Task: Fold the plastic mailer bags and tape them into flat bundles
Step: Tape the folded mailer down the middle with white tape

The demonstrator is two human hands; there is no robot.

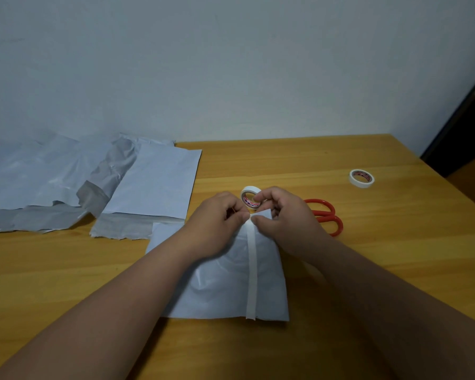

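The folded mailer bundle [225, 281] lies flat on the surface [368, 270] right in front of me, a strip of white tape [251, 270] running down its middle from far edge to near edge. My left hand [217, 223] and right hand [283, 218] meet at the far end of the strip, fingers [258, 220] curled and pinching the tape where it leads to the tape roll [250, 197] just behind.

I judge a crooked tear, or a tug that lifts the strip and wrinkles the fold, to be the risk here.

Red scissors [327, 215] lie just right of my hand, a second roll [362, 178] further off, and unfolded mailers [93, 182] are piled to the left. I see no containers.
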